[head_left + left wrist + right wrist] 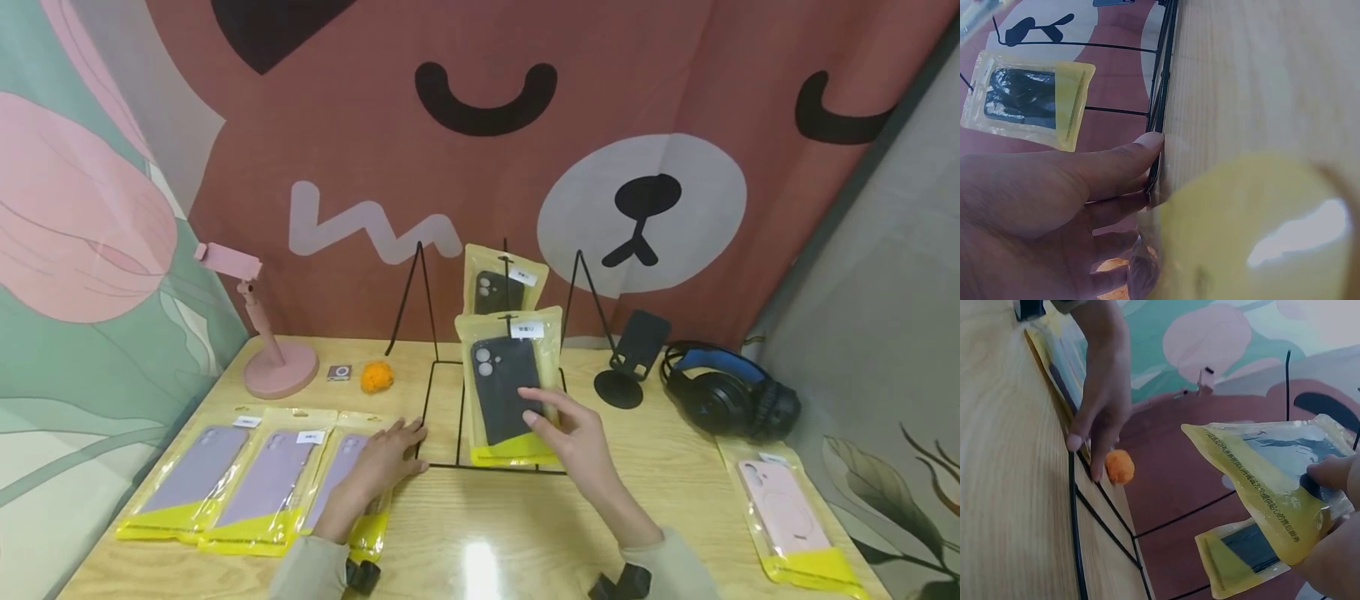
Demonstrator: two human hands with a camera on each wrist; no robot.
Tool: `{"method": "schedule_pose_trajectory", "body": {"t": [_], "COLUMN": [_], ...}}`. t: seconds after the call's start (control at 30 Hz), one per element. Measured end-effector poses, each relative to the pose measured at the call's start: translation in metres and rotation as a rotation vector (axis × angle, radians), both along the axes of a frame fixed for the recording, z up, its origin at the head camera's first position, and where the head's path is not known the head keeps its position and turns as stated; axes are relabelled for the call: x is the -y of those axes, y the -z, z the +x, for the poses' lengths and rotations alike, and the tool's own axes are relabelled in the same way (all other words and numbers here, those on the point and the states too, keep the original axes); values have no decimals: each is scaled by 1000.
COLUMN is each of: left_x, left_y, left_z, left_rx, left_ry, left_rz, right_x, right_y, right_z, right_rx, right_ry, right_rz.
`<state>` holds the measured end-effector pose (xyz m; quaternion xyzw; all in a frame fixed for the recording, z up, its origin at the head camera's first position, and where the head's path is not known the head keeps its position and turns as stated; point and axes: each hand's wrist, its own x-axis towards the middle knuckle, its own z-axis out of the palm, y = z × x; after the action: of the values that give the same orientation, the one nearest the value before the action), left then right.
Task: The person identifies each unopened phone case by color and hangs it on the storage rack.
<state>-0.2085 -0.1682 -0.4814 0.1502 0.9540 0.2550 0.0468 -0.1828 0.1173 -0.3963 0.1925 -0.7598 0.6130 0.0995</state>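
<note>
Head view shows the right hand (581, 437) with fingers pinching the front packet (506, 392) above the rack's (431, 312) base, while the left hand (381, 456) touches its corner, fingers spread; hanging seems underway, next needing secure seating and release.

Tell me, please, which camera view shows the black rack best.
The head view: it shows most of the black rack, although the packets cover parts. The left wrist view shows only some bars beside the thumb of the left hand; the right wrist view shows only some bars, cut off below.
</note>
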Motion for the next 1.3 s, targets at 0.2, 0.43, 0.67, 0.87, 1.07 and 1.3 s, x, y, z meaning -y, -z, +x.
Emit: {"method": "schedule_pose_trajectory", "body": {"t": [0.2, 0.43, 0.67, 0.87, 1.07, 1.3], "left_x": [-2, -5, -8, -10, -7, -2], "left_y": [4, 9, 13, 16, 13, 5], "left_z": [0, 3, 7, 8, 6, 4], "left_rx": [10, 12, 15, 6, -8, -21], "left_ry": [11, 30, 41, 55, 41, 4], "left_rz": [1, 6, 16, 21, 11, 20], "right_x": [1, 6, 3, -18, -69, -170], "right_y": [11, 4, 11, 30, 67, 74], "right_z": [-35, -54, -69, -62, -29, 3], "right_rx": [-19, 24, 26, -27, -186, -248], "right_ry": [16, 79, 111, 137, 220, 431], "right_rz": [8, -10, -13, -2, 240, 573]}}
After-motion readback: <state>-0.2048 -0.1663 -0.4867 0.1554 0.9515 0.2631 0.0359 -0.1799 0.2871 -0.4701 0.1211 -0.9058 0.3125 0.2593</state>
